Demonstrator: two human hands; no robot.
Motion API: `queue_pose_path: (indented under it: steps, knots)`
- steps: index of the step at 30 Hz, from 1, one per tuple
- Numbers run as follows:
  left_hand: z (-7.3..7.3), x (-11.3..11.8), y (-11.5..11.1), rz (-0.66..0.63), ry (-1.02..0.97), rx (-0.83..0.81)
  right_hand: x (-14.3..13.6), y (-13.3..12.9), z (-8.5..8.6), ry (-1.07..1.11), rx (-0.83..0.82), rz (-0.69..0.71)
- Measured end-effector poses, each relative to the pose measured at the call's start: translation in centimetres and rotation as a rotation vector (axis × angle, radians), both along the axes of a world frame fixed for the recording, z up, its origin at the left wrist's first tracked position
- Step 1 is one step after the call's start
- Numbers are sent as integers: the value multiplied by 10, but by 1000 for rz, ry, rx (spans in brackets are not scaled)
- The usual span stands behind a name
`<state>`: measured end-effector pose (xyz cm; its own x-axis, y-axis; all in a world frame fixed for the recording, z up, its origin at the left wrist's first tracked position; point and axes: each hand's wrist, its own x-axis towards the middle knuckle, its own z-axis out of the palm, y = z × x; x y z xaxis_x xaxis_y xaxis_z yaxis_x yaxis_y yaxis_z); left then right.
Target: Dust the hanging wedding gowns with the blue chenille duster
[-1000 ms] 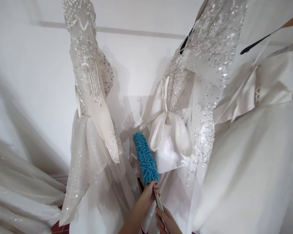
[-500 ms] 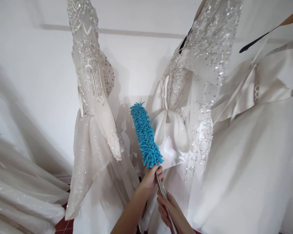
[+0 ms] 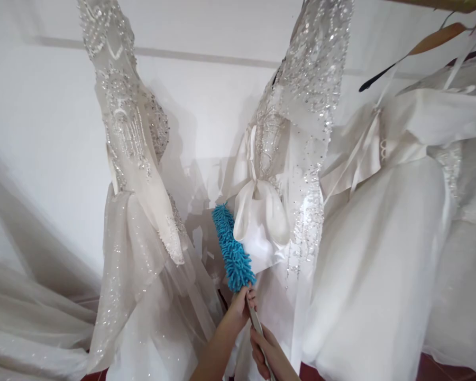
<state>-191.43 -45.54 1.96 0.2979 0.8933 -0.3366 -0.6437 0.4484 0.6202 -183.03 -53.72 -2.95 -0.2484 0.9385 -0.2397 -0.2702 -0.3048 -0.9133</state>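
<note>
A blue microfibre duster (image 3: 233, 251) with a shaggy chenille head leans up and to the left on a metallic handle. My left hand (image 3: 243, 304) is closed round the handle just below the head. Lower down the same handle, my right hand (image 3: 264, 346) grips it too. The duster head lies beside the large bow (image 3: 262, 214) of a beaded white gown (image 3: 317, 116); whether they touch I cannot tell. To the left hangs another white gown (image 3: 122, 132), with a beaded sleeve and a glittery skirt.
A plain white gown (image 3: 384, 254) hangs at the right, below a wooden hanger (image 3: 436, 39). White fabric (image 3: 35, 323) spreads across the lower left. Behind is a white wall (image 3: 206, 90), and dark red floor (image 3: 440, 368) shows at the bottom.
The view has shifted to the right, so the gowns sit further left. The duster head is lower in view and closer to the bow; both hands keep their hold.
</note>
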Motion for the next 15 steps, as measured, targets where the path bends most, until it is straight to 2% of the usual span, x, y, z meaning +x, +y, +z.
queue_pose_path:
  steps: [3,6,11,15]
  knots:
    - [-10,-2,-9,62,-12,-30,-2,-7,-2,-47,-10,32]
    - [-11,-3,-22,116,-33,-22,-3,-14,-3,-103,18,65]
    - [5,2,-47,157,-65,116,9,-23,-6,-172,153,52]
    - [20,20,-67,128,1,281,39,-28,3,-233,393,27]
